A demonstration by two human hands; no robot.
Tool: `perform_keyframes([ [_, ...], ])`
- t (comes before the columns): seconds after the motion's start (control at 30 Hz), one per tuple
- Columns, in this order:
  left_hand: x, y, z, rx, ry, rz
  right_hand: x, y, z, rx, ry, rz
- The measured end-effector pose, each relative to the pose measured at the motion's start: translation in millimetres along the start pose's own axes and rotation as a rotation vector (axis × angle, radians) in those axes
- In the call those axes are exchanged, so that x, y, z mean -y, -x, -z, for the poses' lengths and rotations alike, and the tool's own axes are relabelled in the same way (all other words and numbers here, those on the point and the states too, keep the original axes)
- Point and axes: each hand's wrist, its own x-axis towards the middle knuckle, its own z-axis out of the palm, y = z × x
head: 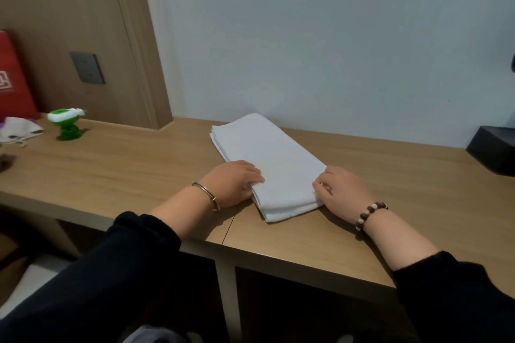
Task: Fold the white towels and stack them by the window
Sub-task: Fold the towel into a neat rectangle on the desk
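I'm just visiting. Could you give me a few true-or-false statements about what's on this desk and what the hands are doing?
1. The left hand and the right hand both hold the near end of the white towel. True.
2. The white towel lies on a glass table. False: it lies on a wooden desk.
3. The beaded bracelet is on the left wrist. False: it is on the right wrist; the left wrist wears a metal bangle.
4. A green plastic object stands at the desk's far left. True.

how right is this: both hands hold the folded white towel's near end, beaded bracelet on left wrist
No: the head view shows the beaded bracelet on the right wrist. The left hand and right hand do hold the towel at its near end.
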Motion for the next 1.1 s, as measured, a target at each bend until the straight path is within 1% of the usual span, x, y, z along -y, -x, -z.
perform_keyframes([
  [0.07, -6, 12, -3, -0.140, 0.049, -0.028, 0, 3, 0, 0.017, -0.223, 0.018],
  [0.1, -8, 17, -6, -0.178, 0.049, -0.043, 1, 4, 0, 0.039, -0.285, 0.027],
  [0.2, -15, 23, -9, -0.261, 0.051, -0.098, 4, 3, -2, 0.112, -0.279, 0.079],
  [0.27, -23, 24, -6, -0.336, 0.092, -0.106, 5, 2, -1, 0.148, -0.257, 0.064],
  [0.33, -29, 22, -5, -0.368, 0.102, -0.103, 6, 1, 0, 0.145, -0.239, 0.050],
  [0.4, -32, 18, -4, -0.383, 0.060, -0.122, 8, 2, 1, 0.114, -0.238, 0.061],
  [0.53, -41, 18, -3, -0.338, -0.036, -0.151, 10, 3, 5, 0.126, -0.213, 0.061],
  [0.63, -45, 21, -7, -0.269, -0.068, -0.142, 9, 3, 6, 0.125, -0.137, 0.079],
  [0.67, -45, 22, -8, -0.271, -0.073, -0.145, 10, 3, 6, 0.106, -0.114, 0.071],
  [0.73, -49, 22, -5, -0.268, -0.100, -0.143, 11, 3, 7, 0.012, -0.106, 0.045],
  [0.8, -53, 22, 0, -0.170, -0.124, -0.092, 10, 3, 5, -0.087, -0.071, 0.071],
  [0.87, -52, 20, -1, -0.083, -0.106, -0.021, 6, 2, 4, -0.060, -0.011, 0.062],
  [0.93, -53, 21, 0, -0.079, -0.052, 0.011, 3, 2, 5, 0.026, -0.030, -0.051],
  [0.97, -53, 21, 0, -0.092, -0.028, 0.015, 1, 2, 5, 0.039, -0.046, -0.086],
  [1.03, -51, 22, 0, -0.136, 0.015, 0.013, -1, 1, 4, 0.028, -0.047, -0.101],
  [1.1, -51, 24, -1, -0.216, 0.046, -0.030, -2, 0, 2, -0.001, -0.078, -0.115],
])
